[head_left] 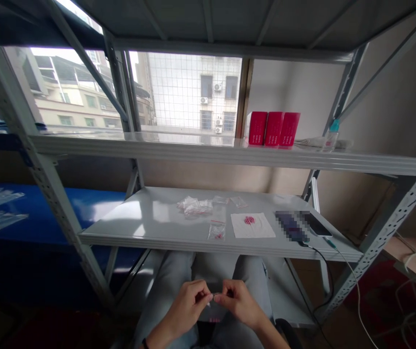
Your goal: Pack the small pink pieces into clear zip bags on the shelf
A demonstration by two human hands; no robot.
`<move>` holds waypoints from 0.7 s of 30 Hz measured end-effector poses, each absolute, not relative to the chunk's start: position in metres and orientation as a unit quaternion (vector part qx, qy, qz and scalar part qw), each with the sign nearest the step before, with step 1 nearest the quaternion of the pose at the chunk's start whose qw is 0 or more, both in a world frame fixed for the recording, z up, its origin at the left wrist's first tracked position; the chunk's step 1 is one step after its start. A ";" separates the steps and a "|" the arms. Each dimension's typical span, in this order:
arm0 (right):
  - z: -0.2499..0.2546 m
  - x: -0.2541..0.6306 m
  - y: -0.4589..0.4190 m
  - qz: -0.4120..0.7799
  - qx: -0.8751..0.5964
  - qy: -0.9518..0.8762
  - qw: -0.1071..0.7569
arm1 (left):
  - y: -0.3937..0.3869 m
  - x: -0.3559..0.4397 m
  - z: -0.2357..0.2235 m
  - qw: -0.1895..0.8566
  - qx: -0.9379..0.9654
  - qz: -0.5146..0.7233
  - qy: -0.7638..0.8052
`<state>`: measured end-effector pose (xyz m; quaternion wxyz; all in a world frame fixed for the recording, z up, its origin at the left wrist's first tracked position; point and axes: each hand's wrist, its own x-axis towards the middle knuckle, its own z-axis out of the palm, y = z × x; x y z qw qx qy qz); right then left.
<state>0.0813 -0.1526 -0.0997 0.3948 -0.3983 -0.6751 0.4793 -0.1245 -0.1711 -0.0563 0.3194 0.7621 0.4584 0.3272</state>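
Above my lap, my left hand (192,301) and my right hand (237,301) are close together, thumbs and forefingers pinched tip to tip. Whatever sits between the fingertips is too small to make out. In front of them on the grey shelf lies a small zip bag (216,230) with a few red bits inside. To its right, a white tissue (253,230) is spread flat, bearing a little heap of red and white pieces (249,220). Farther back is a pile of clear zip bags (195,206), with a few more bags (238,201) beside it.
Two phones lie at the right of the shelf (150,228), the nearer phone (291,225) partly blurred, with cables hanging over the edge. Red boxes (273,129) and a teal-capped bottle (331,135) stand on the upper shelf. Metal posts (400,223) flank the rack.
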 end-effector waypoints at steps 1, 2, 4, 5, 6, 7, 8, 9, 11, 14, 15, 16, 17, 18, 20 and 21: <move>-0.099 0.082 -0.153 0.481 -0.393 -0.672 0.402 | -0.171 -0.126 -0.051 0.319 0.762 0.326 0.460; -0.098 0.082 -0.153 0.481 -0.389 -0.670 0.410 | -0.171 -0.127 -0.047 0.317 0.762 0.324 0.463; -0.097 0.083 -0.158 0.479 -0.380 -0.668 0.423 | -0.171 -0.128 -0.036 0.310 0.765 0.316 0.468; -0.097 0.083 -0.160 0.479 -0.376 -0.668 0.427 | -0.172 -0.129 -0.031 0.307 0.768 0.311 0.468; -0.098 0.083 -0.164 0.479 -0.372 -0.668 0.430 | -0.172 -0.130 -0.026 0.304 0.773 0.305 0.465; -0.098 0.083 -0.166 0.482 -0.367 -0.667 0.434 | -0.172 -0.130 -0.020 0.305 0.779 0.297 0.461; -0.098 0.083 -0.169 0.487 -0.360 -0.662 0.441 | -0.171 -0.132 -0.013 0.307 0.785 0.290 0.453; -0.097 0.083 -0.170 0.493 -0.354 -0.654 0.452 | -0.169 -0.134 -0.005 0.309 0.793 0.284 0.442; -0.095 0.086 -0.170 0.506 -0.344 -0.627 0.482 | -0.157 -0.141 0.012 0.311 0.802 0.290 0.421; -0.091 0.094 -0.163 0.516 -0.343 -0.589 0.518 | -0.117 -0.159 0.037 0.295 0.785 0.349 0.419; -0.091 0.096 -0.160 0.516 -0.346 -0.583 0.523 | -0.098 -0.165 0.043 0.279 0.776 0.369 0.429; -0.091 0.098 -0.158 0.514 -0.350 -0.581 0.525 | -0.078 -0.170 0.048 0.256 0.772 0.379 0.440; -0.092 0.099 -0.156 0.511 -0.354 -0.583 0.523 | -0.057 -0.174 0.050 0.235 0.771 0.382 0.452; -0.093 0.100 -0.155 0.508 -0.357 -0.589 0.518 | -0.037 -0.177 0.051 0.218 0.772 0.376 0.464; -0.100 0.099 -0.153 0.502 -0.359 -0.608 0.499 | -0.002 -0.179 0.048 0.195 0.769 0.364 0.488; -0.104 0.098 -0.153 0.499 -0.361 -0.620 0.486 | 0.011 -0.178 0.045 0.190 0.767 0.363 0.494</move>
